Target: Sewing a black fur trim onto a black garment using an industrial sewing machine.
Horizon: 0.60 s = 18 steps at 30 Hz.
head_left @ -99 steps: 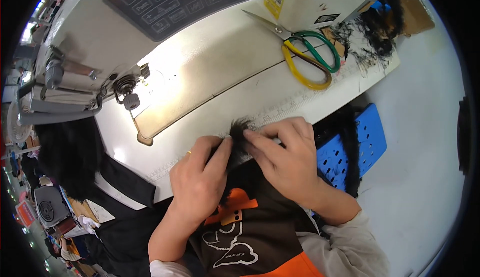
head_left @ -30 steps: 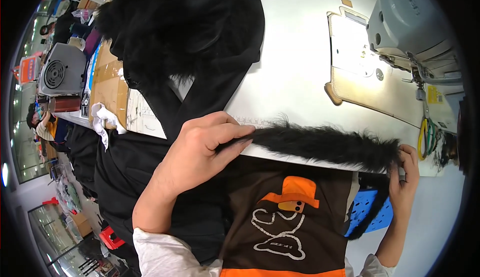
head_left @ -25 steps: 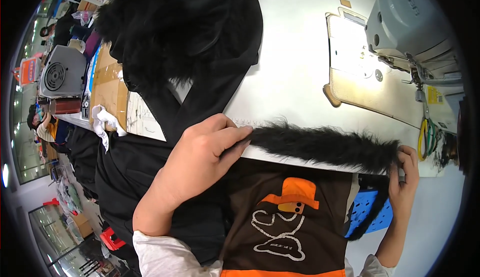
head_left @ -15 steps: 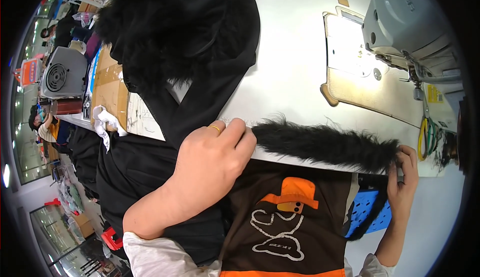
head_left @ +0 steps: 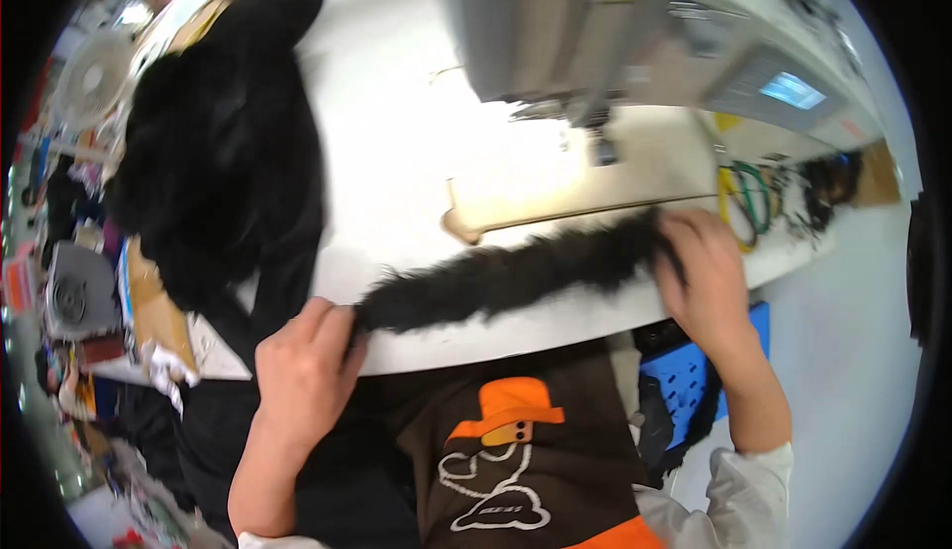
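Observation:
A long strip of black fur trim [head_left: 506, 276] stretches across the white table in front of the sewing machine, its right end farther from me than its left. My left hand [head_left: 309, 363] pinches the left end near the table's front edge. At the other end, my right hand [head_left: 706, 276] has its fingers closed around the fur, close to the yellow-handled scissors. A bulky black garment [head_left: 223, 152] with fur on it lies on the table beyond my left hand.
The sewing machine [head_left: 555, 28] stands at the far side, with a lit control screen [head_left: 791, 91] on its right. Scissors with yellow and green handles [head_left: 744, 202] lie at the table's right. A blue perforated basket [head_left: 684, 405] is below the edge. Cardboard [head_left: 154, 301] lies at left.
My view has swung toward the right. My right hand has brought its end of the fur strip away from the table's front edge, toward the machine. Both hands keep their hold.

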Each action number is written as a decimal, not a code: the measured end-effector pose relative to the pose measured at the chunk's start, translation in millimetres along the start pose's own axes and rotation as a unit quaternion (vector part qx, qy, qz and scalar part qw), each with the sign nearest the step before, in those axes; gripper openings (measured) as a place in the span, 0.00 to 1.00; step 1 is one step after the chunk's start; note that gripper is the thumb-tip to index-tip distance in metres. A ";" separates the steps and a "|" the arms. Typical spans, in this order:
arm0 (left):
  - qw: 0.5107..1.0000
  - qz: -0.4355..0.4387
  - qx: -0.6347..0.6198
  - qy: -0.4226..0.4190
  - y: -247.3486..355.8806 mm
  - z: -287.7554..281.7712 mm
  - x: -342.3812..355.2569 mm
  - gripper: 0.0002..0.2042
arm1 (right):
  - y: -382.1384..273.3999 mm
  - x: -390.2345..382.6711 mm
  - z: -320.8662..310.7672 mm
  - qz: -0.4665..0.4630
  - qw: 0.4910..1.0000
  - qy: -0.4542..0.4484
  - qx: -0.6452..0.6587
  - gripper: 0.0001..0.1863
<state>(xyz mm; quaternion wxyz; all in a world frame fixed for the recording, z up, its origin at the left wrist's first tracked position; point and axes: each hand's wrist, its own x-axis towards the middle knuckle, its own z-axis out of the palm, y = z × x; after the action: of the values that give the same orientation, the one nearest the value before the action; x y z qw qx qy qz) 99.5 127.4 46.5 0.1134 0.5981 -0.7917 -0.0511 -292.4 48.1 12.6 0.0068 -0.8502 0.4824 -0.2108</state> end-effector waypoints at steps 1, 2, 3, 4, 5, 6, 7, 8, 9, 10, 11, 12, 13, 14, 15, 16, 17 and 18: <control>0.999 -0.023 -0.030 -0.001 1.4 2.9 10.1 0.10 | 7.8 16.1 4.9 -0.006 1.000 0.000 -0.019 0.19; 0.997 -0.047 -0.058 -0.006 5.1 7.1 19.7 0.09 | 16.7 27.8 10.2 -0.007 0.998 0.026 -0.050 0.19; 0.995 -0.040 -0.089 0.015 7.7 14.7 33.8 0.07 | 29.9 37.1 14.5 -0.012 0.993 0.054 -0.101 0.19; 0.987 -0.056 -0.152 0.022 15.7 21.3 48.6 0.07 | 49.4 46.1 20.8 -0.013 0.986 0.072 -0.148 0.20; 0.977 -0.082 -0.196 0.028 25.4 30.5 62.3 0.07 | 65.3 55.5 20.9 0.000 0.982 0.089 -0.165 0.19; 0.964 -0.111 -0.237 0.034 35.9 36.3 72.4 0.07 | 74.2 60.1 16.8 0.009 0.978 0.106 -0.179 0.18; 0.965 -0.108 -0.233 0.042 45.7 39.2 79.1 0.07 | 76.1 58.4 11.4 0.007 0.977 0.115 -0.180 0.18; 0.949 -0.145 -0.277 0.021 54.8 41.6 84.4 0.08 | 74.0 53.6 4.9 0.051 0.983 0.136 -0.112 0.18; 0.928 -0.186 -0.323 -0.001 61.4 46.2 91.1 0.09 | 72.2 50.1 0.5 0.091 0.984 0.150 -0.040 0.17; 0.927 -0.185 -0.326 0.000 68.5 49.2 97.8 0.09 | 67.3 37.6 -14.8 0.090 0.984 0.150 -0.044 0.17; 0.918 -0.191 -0.348 -0.003 74.2 52.0 103.5 0.09 | 63.8 22.7 -31.4 0.128 0.985 0.101 -0.052 0.18; 0.909 -0.195 -0.369 -0.006 79.7 55.2 109.2 0.10 | 65.2 9.3 -42.4 0.167 0.983 0.052 -0.061 0.19; 0.895 -0.196 -0.402 -0.003 84.0 61.0 115.3 0.11 | 69.8 -2.4 -47.3 0.165 0.983 0.051 -0.060 0.19; 0.895 -0.198 -0.401 -0.001 89.1 60.7 119.8 0.11 | 75.6 -12.8 -50.9 0.172 0.982 0.026 -0.074 0.21; 0.877 -0.214 -0.430 -0.019 92.8 60.7 125.3 0.11 | 80.7 -19.3 -52.8 0.182 0.979 0.002 -0.089 0.22; 0.858 -0.229 -0.459 -0.036 96.1 60.7 129.4 0.11 | 86.4 -18.6 -56.0 0.181 0.980 0.003 -0.087 0.22; 0.849 -0.223 -0.478 -0.033 98.1 62.7 131.7 0.12 | 92.6 -12.7 -60.9 0.232 0.971 -0.046 -0.031 0.25; 0.849 -0.226 -0.477 -0.031 99.1 63.8 132.1 0.12 | 95.5 -6.8 -66.5 0.278 0.955 -0.098 0.025 0.27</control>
<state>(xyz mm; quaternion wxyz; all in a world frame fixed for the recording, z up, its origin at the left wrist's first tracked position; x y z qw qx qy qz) -42.7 24.9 21.8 0.3453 0.6310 -0.5159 -0.4652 -397.8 15.4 50.3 0.1336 -0.6983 0.6915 -0.1280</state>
